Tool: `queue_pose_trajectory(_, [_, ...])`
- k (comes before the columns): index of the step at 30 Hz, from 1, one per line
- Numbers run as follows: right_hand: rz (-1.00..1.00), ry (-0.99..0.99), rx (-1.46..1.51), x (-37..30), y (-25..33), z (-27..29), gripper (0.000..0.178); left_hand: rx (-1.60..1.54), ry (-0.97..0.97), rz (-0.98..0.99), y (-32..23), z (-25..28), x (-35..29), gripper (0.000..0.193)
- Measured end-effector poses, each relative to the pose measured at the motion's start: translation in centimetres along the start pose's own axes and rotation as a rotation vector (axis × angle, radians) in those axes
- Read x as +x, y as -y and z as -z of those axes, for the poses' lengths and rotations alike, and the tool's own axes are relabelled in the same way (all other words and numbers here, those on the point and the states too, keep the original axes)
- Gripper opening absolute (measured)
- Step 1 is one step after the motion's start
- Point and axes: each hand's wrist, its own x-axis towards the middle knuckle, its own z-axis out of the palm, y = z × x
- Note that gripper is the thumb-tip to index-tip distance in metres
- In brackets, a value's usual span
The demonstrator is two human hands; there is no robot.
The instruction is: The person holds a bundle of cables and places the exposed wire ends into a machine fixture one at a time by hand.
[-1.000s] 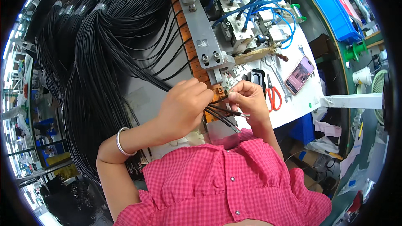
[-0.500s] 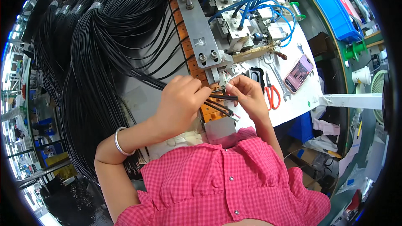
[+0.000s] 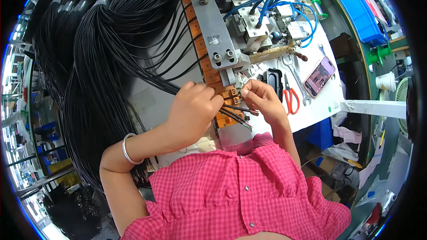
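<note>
My left hand (image 3: pixel 195 112) is closed around several black cables (image 3: pixel 151 76) that run in from the bundle at the left. Their stripped ends, with thin coloured wires (image 3: pixel 247 125), stick out past my fingers over an orange slotted fixture rail (image 3: pixel 226 123). At the rail's right side my right hand (image 3: pixel 266 103) pinches with thumb and forefinger at the end of one black cable, lying across the rail; the fingers partly hide its tip. Just beyond both hands stands a grey metal press arm (image 3: pixel 214 40) above the rail.
A large black cable bundle (image 3: pixel 95 62) fills the left. Pneumatic blocks with blue hoses (image 3: pixel 262 6) stand at the far side. On the white table right of my hands lie red-handled scissors (image 3: pixel 291 100), a wrench (image 3: pixel 297 80) and a phone (image 3: pixel 319 76). A blue bin (image 3: pixel 356 13) sits far right.
My right fingers have come away from the cable ends hanging below and are now at the rail's side. Those free ends now show separately. My left hand has barely moved.
</note>
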Motion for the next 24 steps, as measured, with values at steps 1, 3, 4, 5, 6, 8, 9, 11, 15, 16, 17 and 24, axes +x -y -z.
queue_pose_trajectory(1, [-0.004, -0.048, -0.009, -0.1, 0.0, -0.2, 0.008, 0.015, -0.014, -0.006, 0.0, 0.1, 0.0, 0.021])
queue_pose_trajectory(3, [-0.007, -0.098, -0.02, -0.6, 0.1, -0.8, 0.007, 0.045, -0.044, -0.02, -0.1, 0.3, 0.1, 0.021])
queue_pose_trajectory(4, [0.055, -0.168, -0.029, -0.9, 0.4, -1.2, 0.006, 0.05, -0.047, -0.019, -0.1, 0.3, 0.1, 0.021])
queue_pose_trajectory(5, [0.117, -0.24, -0.038, -1.2, 0.7, -1.6, 0.007, 0.009, -0.031, -0.003, -0.1, 0.4, 0.0, 0.022])
queue_pose_trajectory(6, [0.18, -0.311, -0.047, -1.4, 1.0, -1.9, 0.009, -0.033, -0.016, 0.012, -0.1, 0.4, 0.0, 0.023])
queue_pose_trajectory(8, [0.2, -0.275, -0.04, -1.7, 1.3, -2.0, 0.009, -0.071, -0.003, 0.027, -0.1, 0.5, 0.1, 0.024])
queue_pose_trajectory(9, [0.215, -0.245, -0.033, -1.9, 1.5, -2.0, 0.01, -0.073, -0.024, 0.0, -0.2, 0.6, 0.1, 0.02])
queue_pose_trajectory(11, [0.232, -0.215, -0.026, -2.0, 1.5, -1.9, 0.01, -0.076, -0.065, -0.053, -0.3, 0.8, 0.2, 0.015])
queue_pose_trajectory(15, [0.251, -0.271, -0.098, -1.8, 0.9, -1.8, 0.007, -0.091, -0.089, -0.075, 0.1, 0.5, 0.1, 0.017])
queue_pose_trajectory(16, [0.256, -0.269, -0.057, -1.8, 0.9, -2.0, 0.007, -0.09, -0.089, -0.076, 0.0, 0.5, 0.1, 0.017])
queue_pose_trajectory(17, [0.261, -0.268, -0.016, -1.8, 0.9, -2.1, 0.007, -0.088, -0.089, -0.053, 0.0, 0.6, 0.1, 0.016])
queue_pose_trajectory(24, [0.128, -0.052, 0.217, -1.9, 1.5, -1.7, 0.006, -0.107, -0.067, 0.026, -0.2, 1.3, 0.3, 0.024])
